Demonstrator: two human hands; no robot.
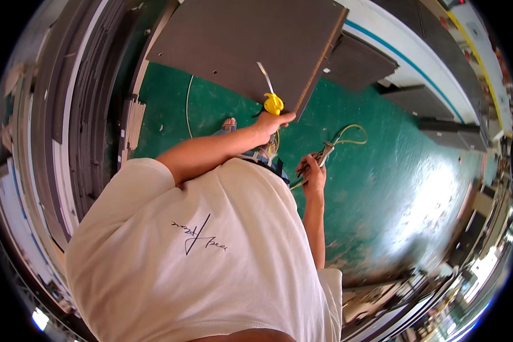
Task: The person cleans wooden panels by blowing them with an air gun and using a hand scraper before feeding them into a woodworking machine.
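Observation:
My left hand is closed around a yellow tape measure at the near edge of a large dark brown board. A short length of the tape's blade sticks out over the board. One finger of this hand reaches toward the board's near right corner. Lower and to the right, my right hand grips a silver metal tool with a pale yellow hose looping beside it over the floor. The fingers cover part of this tool, so its exact kind is unclear.
Long dark panels stand stacked at the left, beside a small pile of strips. More dark boards lie beyond, along a white panel with a blue stripe. The green floor is shiny. A thin hose runs across it.

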